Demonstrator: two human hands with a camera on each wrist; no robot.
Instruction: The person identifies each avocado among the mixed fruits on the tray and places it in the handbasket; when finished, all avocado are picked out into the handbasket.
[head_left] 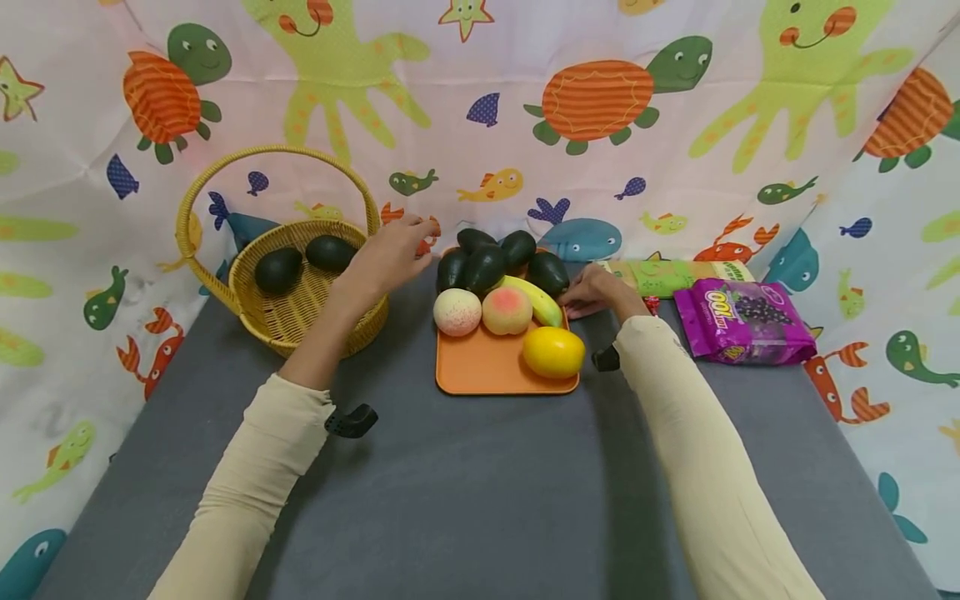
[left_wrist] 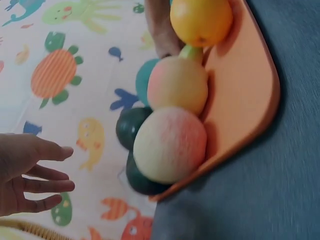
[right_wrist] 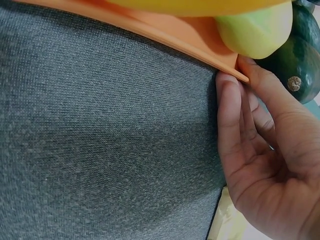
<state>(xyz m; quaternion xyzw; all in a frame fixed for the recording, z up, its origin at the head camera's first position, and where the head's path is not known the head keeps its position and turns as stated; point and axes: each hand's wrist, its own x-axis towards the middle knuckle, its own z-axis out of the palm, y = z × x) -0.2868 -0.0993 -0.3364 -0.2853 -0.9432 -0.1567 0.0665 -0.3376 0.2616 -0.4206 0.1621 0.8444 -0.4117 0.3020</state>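
Note:
My right hand (head_left: 596,292) is at the right side of the orange tray (head_left: 480,367). In the right wrist view its thumb and fingers (right_wrist: 230,107) pinch the tray's rim. The tray carries several dark green avocados (head_left: 484,268), a pale peach (head_left: 457,312), a pinker peach (head_left: 507,311), a banana (head_left: 546,307) and a yellow oval fruit (head_left: 553,352). My left hand (head_left: 393,250) hovers between the tray and a yellow wicker basket (head_left: 367,333), holding nothing. Its fingers are spread in the left wrist view. Two avocados (head_left: 278,271) lie in the basket.
Right of the tray lie a purple packet (head_left: 746,323) and a yellow-green packet (head_left: 682,275), with a small red item (head_left: 652,305) beside them. The basket's tall handle (head_left: 277,151) arches upward. A cloth with sea animals (head_left: 480,100) hangs behind the grey table (head_left: 480,500).

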